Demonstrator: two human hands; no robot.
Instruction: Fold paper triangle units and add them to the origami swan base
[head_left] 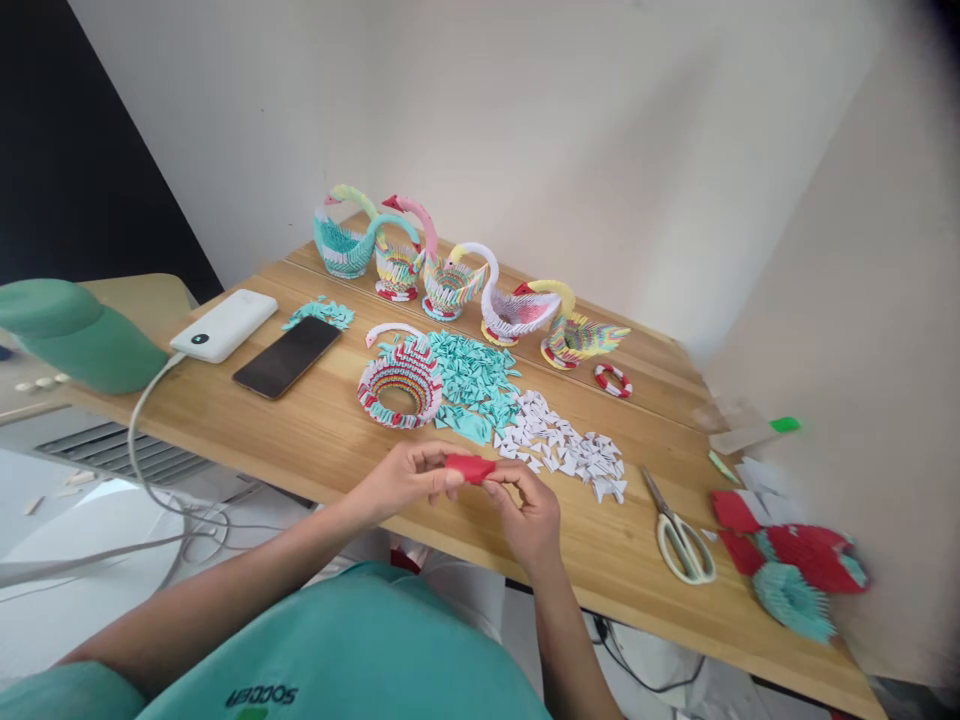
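A small red piece of paper (470, 468) is pinched between my two hands just above the table's front edge. My left hand (411, 475) grips its left end with thumb and fingers. At its right end, the thumb and fingers of my right hand (527, 510) close on it. Behind my hands stands a round folded-paper basket (401, 385) in red, white and teal. Beside it lie a heap of teal folded-paper pieces (472, 375) and a spread of white folded-paper triangles (559, 440).
Several paper swans (517, 305) line the table's back, near a red-and-white paper ring (613, 380). Scissors (682, 540) and red paper sheets (810, 555) lie right. Left are a phone (289, 355), a cabled white power bank (225, 325) and a green bottle (82, 335).
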